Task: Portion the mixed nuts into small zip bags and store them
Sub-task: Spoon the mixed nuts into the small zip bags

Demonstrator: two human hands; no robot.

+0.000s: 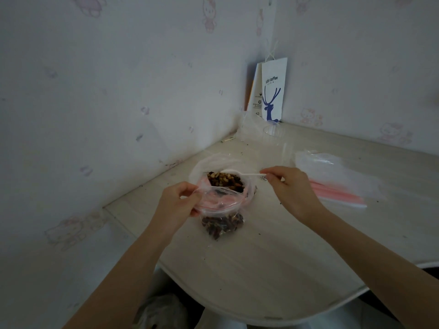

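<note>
The small zip bag (221, 207), with a dark heap of nuts in its bottom, hangs just right of the left hand (177, 205), whose fingers and thumb pinch its pink-striped mouth and hold it open above the table (273, 257). Just beyond that hand sits the big open bag of mixed nuts (225, 181), and the right hand (288, 186) pinches the handle of a white plastic spoon (247, 175) whose bowl reaches left over the nuts. A pile of empty zip bags (332, 176) lies just right of the right hand, and well beyond it a clear cup (273, 131) and a coffee paper bag (273, 91) stand in the corner.
</note>
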